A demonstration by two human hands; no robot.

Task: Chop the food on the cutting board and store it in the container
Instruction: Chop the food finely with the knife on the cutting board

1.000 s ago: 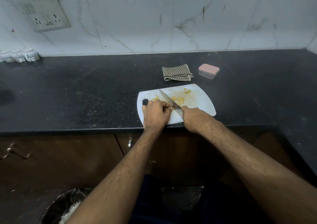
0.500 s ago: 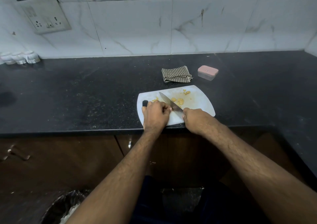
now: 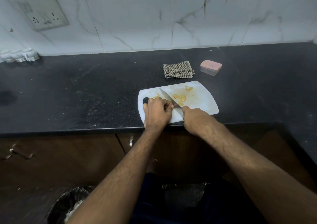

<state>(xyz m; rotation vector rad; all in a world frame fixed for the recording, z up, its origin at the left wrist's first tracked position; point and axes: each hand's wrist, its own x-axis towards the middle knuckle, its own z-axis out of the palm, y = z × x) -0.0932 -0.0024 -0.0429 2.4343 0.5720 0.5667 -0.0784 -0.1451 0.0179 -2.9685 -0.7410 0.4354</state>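
A white cutting board [image 3: 204, 102] lies at the counter's front edge with several yellow food slices [image 3: 180, 98] on it. My right hand [image 3: 197, 119] grips the handle of a knife [image 3: 169, 97], whose blade slants up and to the left across the board. My left hand [image 3: 157, 112] is curled on the board's left part, its fingertips pinching a food piece against the blade; that piece is mostly hidden. A small clear container with a pink lid [image 3: 210, 67] stands shut behind the board.
A folded checked cloth [image 3: 177, 70] lies just behind the board. White jars [image 3: 18, 55] stand at the back left by the tiled wall. A bin with a black liner [image 3: 68, 205] sits on the floor, below the counter's front edge [image 3: 68, 132].
Both hands stay in nearly the same place on the board. The knife blade shifted only slightly against the piece under my left fingers.
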